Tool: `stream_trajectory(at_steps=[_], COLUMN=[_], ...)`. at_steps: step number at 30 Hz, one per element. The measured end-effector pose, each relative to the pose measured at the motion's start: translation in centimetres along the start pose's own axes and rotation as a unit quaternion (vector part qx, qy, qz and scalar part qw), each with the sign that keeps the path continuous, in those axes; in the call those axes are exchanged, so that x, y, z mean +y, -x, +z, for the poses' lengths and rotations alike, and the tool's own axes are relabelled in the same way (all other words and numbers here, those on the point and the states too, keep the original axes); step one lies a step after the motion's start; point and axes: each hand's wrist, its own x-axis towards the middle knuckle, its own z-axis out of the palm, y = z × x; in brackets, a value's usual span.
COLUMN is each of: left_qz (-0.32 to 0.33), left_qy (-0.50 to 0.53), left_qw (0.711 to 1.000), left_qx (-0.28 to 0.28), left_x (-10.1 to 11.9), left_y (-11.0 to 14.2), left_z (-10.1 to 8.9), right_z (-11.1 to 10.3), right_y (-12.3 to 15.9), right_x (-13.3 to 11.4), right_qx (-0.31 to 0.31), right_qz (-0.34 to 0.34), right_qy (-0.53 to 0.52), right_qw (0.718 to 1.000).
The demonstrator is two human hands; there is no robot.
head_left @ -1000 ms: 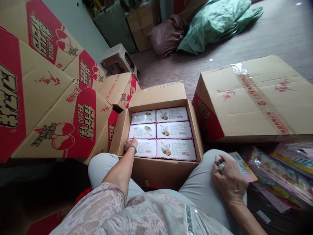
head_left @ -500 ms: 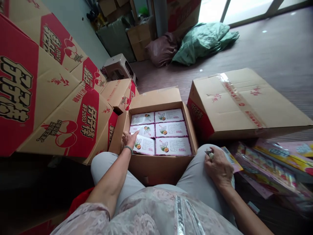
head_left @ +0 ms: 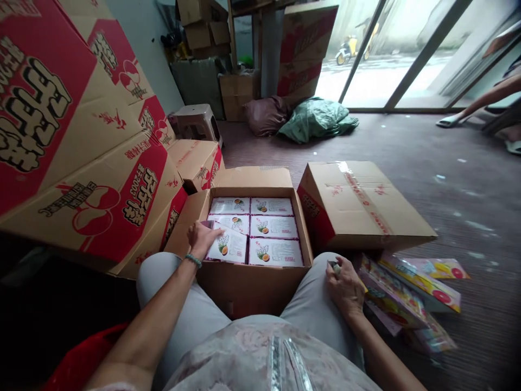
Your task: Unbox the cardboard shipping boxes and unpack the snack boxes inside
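An open carton (head_left: 252, 293) stands between my knees, packed with several white boxes printed with passion fruit. My left hand (head_left: 202, 239) is at its left wall, thumb on top of the near-left white box (head_left: 228, 245) and fingers around its left edge. That box sits tilted, its left side raised above its neighbours. Beside it, the near-right white box (head_left: 274, 252) lies flat. My right hand (head_left: 347, 285) rests on my right knee, closed around a small pale thing with a dark pointed tip (head_left: 334, 266); most of it is hidden in the fingers.
A taped carton (head_left: 366, 201) stands to the right, with colourful candy packs (head_left: 407, 293) on the floor before it. Printed cartons (head_left: 122, 206) are stacked at the left. Farther back are a stool (head_left: 199, 122), a green sack (head_left: 319, 119) and a person's leg (head_left: 484, 100).
My left hand has lifted the left side of the near-left white box, which now tilts more. My right hand stays on the knee. The view has tipped up, showing the doorway and a person's legs.
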Motion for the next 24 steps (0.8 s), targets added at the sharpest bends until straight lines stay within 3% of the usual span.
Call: stream_trajectory(at_steps=[2, 4, 6, 8, 11, 14, 17, 20, 24], left_qz=[0.097, 0.206, 0.289, 0.33, 0.319, 0.296, 0.319, 0.316, 0.316], left_qy=[0.024, 0.105, 0.212, 0.281, 0.246, 0.196, 0.188, 0.176, 0.167], left_qw=[0.995, 0.972, 0.933, 0.9, 0.9, 0.911, 0.904, 0.907, 0.914], left_qx=[0.031, 0.047, 0.019, -0.052, -0.165, -0.209, -0.214, -0.217, -0.193], left_x=[0.8, 1.4, 1.5, 0.8, -1.1, -2.8, -3.3, -2.9, -2.9], left_y=[1.1, 2.3, 3.3, 3.8, 4.2, 4.4, 4.3, 4.2, 4.3], left_z=[-1.8, -2.3, -1.0, 2.1, 7.8, 11.3, 11.8, 11.5, 12.0], right_z=[-0.2, -0.5, -0.7, -0.9, -1.3, -1.6, -1.0, 0.6, 3.5], right_y=[-0.1, -0.5, -1.1, -1.8, -3.3, -5.1, -7.2, -8.9, -9.3], right_x=[-0.5, -1.1, -1.6, -2.1, -3.7, -7.1, -11.9, -17.0, -21.6], right_qx=[-0.022, -0.053, -0.078, -0.094, -0.142, -0.23, -0.3, -0.354, -0.39], right_qz=[0.06, 0.128, 0.177, 0.166, 0.074, -0.047, -0.198, -0.33, -0.444], right_qy=[-0.001, -0.01, -0.041, -0.077, -0.111, -0.109, -0.016, 0.08, 0.138], right_qw=[0.998, 0.99, 0.98, 0.979, 0.981, 0.966, 0.933, 0.871, 0.795])
